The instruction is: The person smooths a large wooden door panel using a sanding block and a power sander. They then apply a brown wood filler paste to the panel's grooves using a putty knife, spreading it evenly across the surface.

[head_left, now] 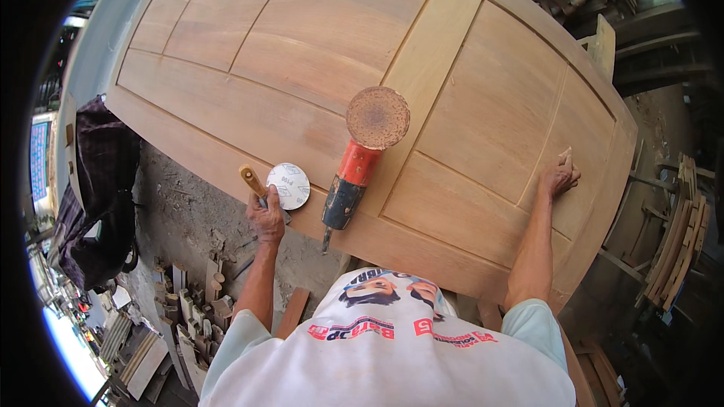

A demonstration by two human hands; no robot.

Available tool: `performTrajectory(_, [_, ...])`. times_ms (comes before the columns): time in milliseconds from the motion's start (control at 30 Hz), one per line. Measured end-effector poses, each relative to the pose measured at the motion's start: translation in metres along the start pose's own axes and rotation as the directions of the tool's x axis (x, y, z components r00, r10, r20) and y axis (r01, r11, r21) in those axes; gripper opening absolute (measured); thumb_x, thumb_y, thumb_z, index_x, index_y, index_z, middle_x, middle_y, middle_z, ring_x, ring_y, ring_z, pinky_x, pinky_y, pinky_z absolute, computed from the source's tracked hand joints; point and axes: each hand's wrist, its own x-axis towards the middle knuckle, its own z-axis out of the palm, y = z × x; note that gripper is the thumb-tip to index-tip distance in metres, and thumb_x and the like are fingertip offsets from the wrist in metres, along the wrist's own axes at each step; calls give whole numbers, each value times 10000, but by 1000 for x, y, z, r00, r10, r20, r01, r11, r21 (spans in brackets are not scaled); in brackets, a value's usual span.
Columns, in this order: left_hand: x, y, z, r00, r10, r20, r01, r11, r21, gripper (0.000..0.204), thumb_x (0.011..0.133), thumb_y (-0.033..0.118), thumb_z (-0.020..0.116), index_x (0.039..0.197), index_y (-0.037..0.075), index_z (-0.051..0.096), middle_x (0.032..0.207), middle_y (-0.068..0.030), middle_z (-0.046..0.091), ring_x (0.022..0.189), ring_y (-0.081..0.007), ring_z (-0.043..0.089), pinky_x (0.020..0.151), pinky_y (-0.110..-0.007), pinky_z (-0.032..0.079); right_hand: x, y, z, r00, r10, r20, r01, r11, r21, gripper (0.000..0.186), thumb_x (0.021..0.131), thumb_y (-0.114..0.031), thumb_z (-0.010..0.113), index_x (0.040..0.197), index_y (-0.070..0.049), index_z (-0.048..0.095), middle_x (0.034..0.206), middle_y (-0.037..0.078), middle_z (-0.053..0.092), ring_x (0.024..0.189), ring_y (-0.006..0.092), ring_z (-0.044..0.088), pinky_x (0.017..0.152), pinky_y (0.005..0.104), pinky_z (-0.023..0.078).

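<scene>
The left hand [265,220] grips a wooden-handled scraper [251,178] and sanding disc [289,185] at the panelled door's [456,38] near edge, beside an angle grinder [353,177]. Toward the right edge, the right hand [559,176] is curled, whether around anything I cannot tell

Lettering marks the white disc [289,185] — and the shirt [377,373].

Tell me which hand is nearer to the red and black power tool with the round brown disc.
Left. The left hand is just left of the power tool; the right hand is farther away to its right, over the light-brown wooden panel.
</scene>
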Motion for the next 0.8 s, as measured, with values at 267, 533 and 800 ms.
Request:
performTrajectory(267, [-2,-2,3,1000,30,-2,-30,997,-69,213,1037,191,673,1018,-19,643,922,-68,685,819,-129,626,742,-301,511,-117,-204,17,684,-727,63,656,650,385,336,1026,-298,598,1272,-86,687,1201,142,584,1135,361,561,996,524,457])
performTrajectory(533, [2,-8,13,998,62,-11,-63,995,-76,214,1044,197,666,1002,-8,627,853,-17,613,789,-104,558,726,-277,487,27,-77,28,991,-129,47,132,989,-70,308,1056,-310,556,1143,-49,693,1160,189,606,1104,382,551,937,498,471])
performTrajectory(800, [2,-16,-5,996,78,44,-81,994,71,282,1044,255,681,1080,-24,654,914,-74,674,817,-130,605,713,-312,513,-130,-83,-37,723,-678,133,604,713,355,390,1001,-212,621,1348,-35,632,1245,192,570,1129,397,573,1023,525,467])
